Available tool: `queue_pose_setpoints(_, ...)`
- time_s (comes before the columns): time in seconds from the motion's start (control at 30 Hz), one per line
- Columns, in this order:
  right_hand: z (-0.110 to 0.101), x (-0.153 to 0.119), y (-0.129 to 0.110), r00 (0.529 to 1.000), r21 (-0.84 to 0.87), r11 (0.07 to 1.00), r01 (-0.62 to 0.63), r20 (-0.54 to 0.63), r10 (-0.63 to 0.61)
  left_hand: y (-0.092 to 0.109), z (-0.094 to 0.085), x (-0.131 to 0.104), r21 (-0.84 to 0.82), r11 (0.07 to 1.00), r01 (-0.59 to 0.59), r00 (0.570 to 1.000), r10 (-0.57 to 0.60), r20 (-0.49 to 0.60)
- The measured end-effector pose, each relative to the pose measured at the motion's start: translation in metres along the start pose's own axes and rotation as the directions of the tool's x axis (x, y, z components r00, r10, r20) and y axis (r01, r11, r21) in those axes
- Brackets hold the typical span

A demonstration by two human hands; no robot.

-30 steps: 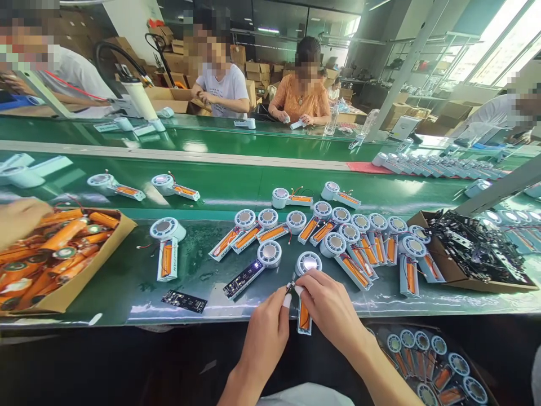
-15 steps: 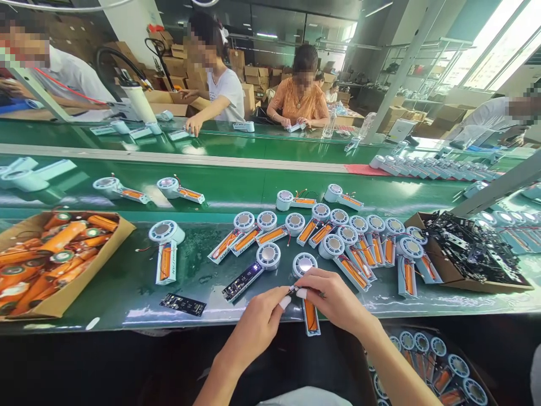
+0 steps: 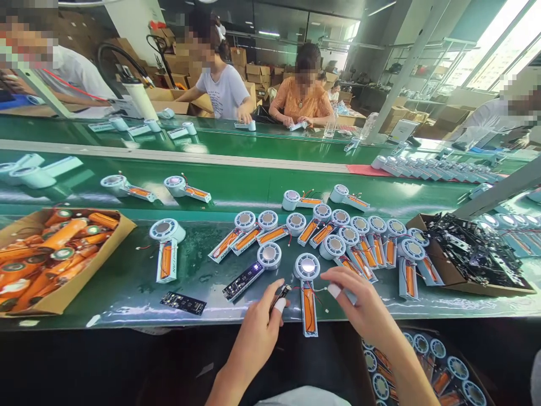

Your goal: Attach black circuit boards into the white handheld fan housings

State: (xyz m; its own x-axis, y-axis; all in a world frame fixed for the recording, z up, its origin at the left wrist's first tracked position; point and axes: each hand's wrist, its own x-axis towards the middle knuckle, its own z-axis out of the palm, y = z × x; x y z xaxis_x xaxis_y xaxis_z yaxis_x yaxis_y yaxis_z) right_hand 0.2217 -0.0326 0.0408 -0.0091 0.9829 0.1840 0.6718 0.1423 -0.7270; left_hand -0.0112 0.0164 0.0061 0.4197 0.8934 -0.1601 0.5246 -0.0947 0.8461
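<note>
Left hand (image 3: 257, 321), grip: pinches a dark circuit board (image 3: 282, 294) between thumb and forefinger, at lower centre of the frame.
Right hand (image 3: 359, 299), grip: spreads thumb and forefinger beside the wire (image 3: 319, 289); cannot tell whether pinching its pale end or merely near it.
Front fan unit (image 3: 307, 267): lies between both hands at lower centre, on the surface (image 3: 131, 293); points its round head toward the top of the frame and shows an orange cell (image 3: 310, 313) in the handle.
Change: from meeting over the handle a moment ago to standing apart on either side; now exposes cell and wire.
Meaning for the work: appears to leave the circuit board outside the handle, not yet seated.
Lit fan unit (image 3: 269, 256): rests just left, with a board along its handle and a small light glowing.
Loose board (image 3: 183, 303): lies flat at lower left of centre.
</note>
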Motion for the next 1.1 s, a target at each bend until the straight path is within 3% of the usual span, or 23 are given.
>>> queue_pose_setpoints(0.1,-0.004,-0.013,0.000,0.987,-0.099,0.994,0.050,0.159,-0.034,0.003,0.000,-0.004,-0.033,0.999,0.031,0.999,-0.029,0.034)
queue_pose_setpoints(0.2,0.002,-0.018,0.000,0.975,-0.153,0.983,0.106,0.211,-0.072,0.006,0.000,-0.006,-0.023,0.999,0.025,0.995,-0.023,0.094)
queue_pose_setpoints(0.3,0.014,-0.013,0.001,0.978,-0.133,0.976,0.174,0.142,-0.155,0.005,0.000,-0.006,0.054,0.997,-0.053,0.994,0.048,0.101)
queue_pose_setpoints(0.4,0.026,-0.004,0.001,0.983,0.002,0.983,0.185,0.020,-0.185,0.005,0.001,-0.005,0.208,0.973,-0.105,0.990,0.082,0.118)
queue_pose_setpoints(0.53,0.038,0.007,-0.003,0.996,0.171,0.985,0.017,-0.094,-0.001,0.009,-0.001,-0.006,0.442,0.894,-0.068,0.991,0.011,0.130)
queue_pose_setpoints(0.6,0.042,0.011,-0.007,0.991,0.189,0.981,-0.040,-0.114,0.063,0.011,-0.003,-0.006,0.458,0.885,-0.080,0.992,0.026,0.125)
queue_pose_setpoints(0.7,0.047,0.014,-0.013,0.989,0.150,0.989,-0.011,-0.146,0.033,0.012,-0.006,-0.007,0.352,0.929,-0.114,0.991,0.079,0.111)
queue_pose_setpoints(0.87,0.057,0.016,-0.017,0.972,-0.013,0.990,0.144,-0.188,-0.144,0.011,-0.007,-0.006,0.095,0.984,-0.153,0.988,0.152,0.012)
queue_pose_setpoints(0.97,0.061,0.016,-0.017,0.934,-0.216,0.946,0.240,-0.216,-0.286,0.013,-0.002,-0.007,-0.005,0.995,-0.097,0.994,0.097,-0.053)
queue_pose_setpoints(1.1,0.060,0.018,-0.020,0.902,-0.386,0.869,0.310,-0.168,-0.397,0.014,0.004,-0.009,-0.151,0.989,0.007,0.997,-0.019,-0.081)
